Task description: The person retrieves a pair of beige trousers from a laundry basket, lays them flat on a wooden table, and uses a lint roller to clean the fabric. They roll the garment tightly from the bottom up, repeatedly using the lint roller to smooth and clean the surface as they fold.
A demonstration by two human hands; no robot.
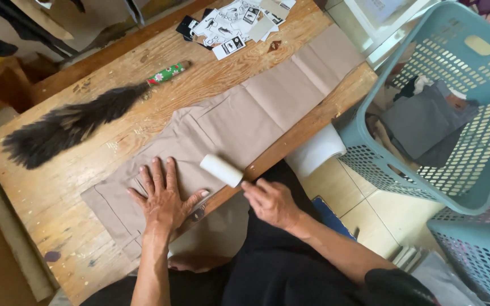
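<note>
Head view looks down on a worn wooden table point(58, 192) with a long beige pair of trousers point(239, 122) laid flat across it. The left hand point(163, 198) lies palm down on the cloth near the waist end, fingers spread and pressing it flat. The right hand point(270, 201) is closed around the handle of a white cylindrical lint roller point(221, 170), whose roll rests on the fabric at the table's near edge. Judging by this, the rolling of the cloth is under way, and the next stroke calls for keeping the fabric taut under the flat palm. A dark feather duster with a green floral handle point(80, 122) lies well apart on the left; a blue-green plastic laundry basket point(483, 181) stands beside the table's right end.
</note>
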